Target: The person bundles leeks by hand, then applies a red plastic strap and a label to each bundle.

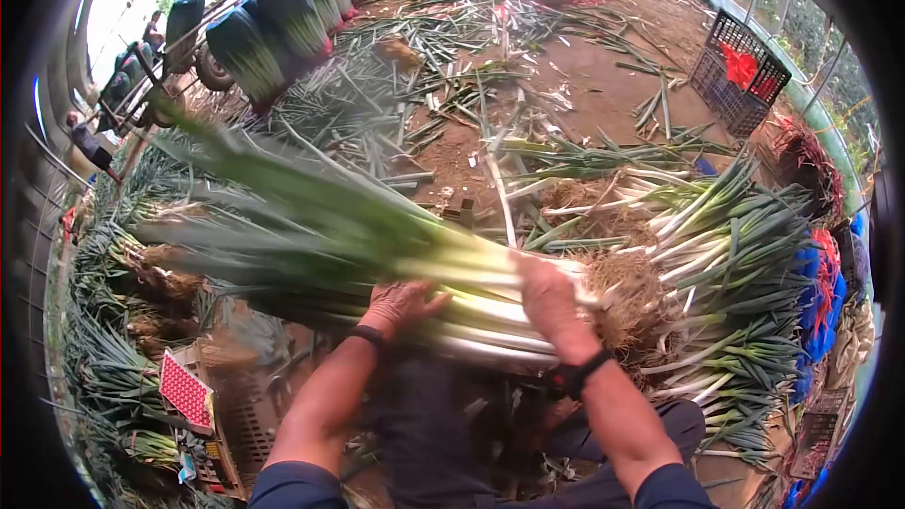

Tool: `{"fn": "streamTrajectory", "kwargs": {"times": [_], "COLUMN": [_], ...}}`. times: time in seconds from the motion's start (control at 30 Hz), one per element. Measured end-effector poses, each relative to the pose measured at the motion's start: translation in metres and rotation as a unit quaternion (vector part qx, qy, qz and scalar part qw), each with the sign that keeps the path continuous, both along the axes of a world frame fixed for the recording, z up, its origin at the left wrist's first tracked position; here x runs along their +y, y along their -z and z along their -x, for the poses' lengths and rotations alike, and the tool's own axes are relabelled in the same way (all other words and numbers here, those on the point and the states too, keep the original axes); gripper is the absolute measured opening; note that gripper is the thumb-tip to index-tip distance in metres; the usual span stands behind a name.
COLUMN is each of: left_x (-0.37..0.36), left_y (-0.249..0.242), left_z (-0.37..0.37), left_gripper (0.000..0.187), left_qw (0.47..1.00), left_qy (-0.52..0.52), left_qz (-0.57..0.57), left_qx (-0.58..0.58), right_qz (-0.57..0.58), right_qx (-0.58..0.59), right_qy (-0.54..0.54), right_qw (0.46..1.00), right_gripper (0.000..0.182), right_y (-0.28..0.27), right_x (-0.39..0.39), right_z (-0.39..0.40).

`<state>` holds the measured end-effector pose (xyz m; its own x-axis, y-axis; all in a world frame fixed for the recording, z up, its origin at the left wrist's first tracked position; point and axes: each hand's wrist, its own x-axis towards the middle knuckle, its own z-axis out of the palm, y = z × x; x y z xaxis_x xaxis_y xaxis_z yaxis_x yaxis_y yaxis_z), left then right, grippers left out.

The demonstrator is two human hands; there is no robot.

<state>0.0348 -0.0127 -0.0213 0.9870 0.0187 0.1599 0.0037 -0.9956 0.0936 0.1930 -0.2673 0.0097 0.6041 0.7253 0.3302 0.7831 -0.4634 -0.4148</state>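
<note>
A thick bunch of long green onions lies across in front of my body, its leaves smeared by motion toward the left and its bushy roots on the right. My left hand holds it from the near side around the middle, the thumb pointing right along the pale stalks. Over the white stalks near the root end, my right hand grips the same bunch, with part of the fingers hidden. Both wrists wear dark bands. Just right of the bunch lies a pile of green onions with white stems and tangled roots.
Loose leaves and trimmings litter the brown ground ahead. Upright bundles stand at the back left. A black crate with something red sits at the back right. A crate with a red-and-white patterned panel is at lower left. Another person is far left.
</note>
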Motion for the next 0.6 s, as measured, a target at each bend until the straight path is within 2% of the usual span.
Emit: {"fn": "streamTrajectory", "kwargs": {"times": [0.03, 0.07, 0.1, 0.13, 0.2, 0.27, 0.33, 0.37, 0.43, 0.47, 0.53, 0.6], "left_x": [0.003, 0.009, 0.012, 0.013, 0.012, 0.018, 0.01, 0.002, -0.01, -0.01, -0.006, 0.003], "left_y": [0.036, 0.045, 0.046, 0.05, 0.062, 0.073, 0.05, 0.033, -0.017, -0.012, 0.006, 0.019], "left_z": [0.011, 0.012, 0.011, 0.012, 0.015, 0.012, 0.007, 0.003, -0.004, -0.002, 0.006, 0.003], "left_gripper": [0.044, 0.045, 0.047, 0.048, 0.05, 0.051, 0.052, 0.052, 0.07, 0.07, 0.059, 0.057], "left_qw": [0.997, 0.994, 0.99, 0.968, 0.933, 0.958, 0.973, 0.946, 0.865, 0.866, 0.952, 0.925], "left_qy": [-0.04, -0.06, -0.081, -0.1, -0.113, -0.095, -0.081, -0.124, -0.178, -0.17, -0.119, -0.165], "left_qz": [0.061, 0.089, 0.115, 0.204, 0.291, 0.228, 0.174, 0.247, 0.296, 0.296, 0.2, 0.249], "left_qx": [0.019, 0.026, 0.032, 0.104, 0.179, 0.144, 0.128, 0.17, 0.364, 0.366, 0.201, 0.236], "right_qz": [0.092, 0.041, 0.039, 0.042, 0.053, 0.057, 0.041, 0.046, 0.149, 0.151, 0.12, 0.171], "right_qx": [0.047, 0.012, 0.017, 0.026, 0.037, 0.041, 0.012, 0.013, 0.084, 0.085, 0.065, 0.109], "right_qy": [-0.014, 0.017, 0.028, 0.039, 0.043, 0.046, 0.044, 0.048, 0.103, 0.111, 0.115, 0.14], "right_qw": [0.995, 0.999, 0.999, 0.998, 0.997, 0.996, 0.998, 0.998, 0.98, 0.979, 0.984, 0.969], "right_gripper": [0.051, 0.055, 0.055, 0.056, 0.056, 0.057, 0.055, 0.055, 0.052, 0.052, 0.05, 0.051], "right_y": [0.047, 0.068, 0.065, 0.063, 0.064, 0.062, 0.058, 0.057, 0.057, 0.061, 0.067, 0.066], "right_x": [0.002, 0.005, 0.008, 0.007, 0.003, 0.006, -0.005, -0.012, -0.025, -0.028, -0.025, -0.009], "right_z": [0.012, 0.021, 0.02, 0.023, 0.026, 0.02, 0.019, 0.016, 0.012, 0.012, 0.013, 0.017]}}
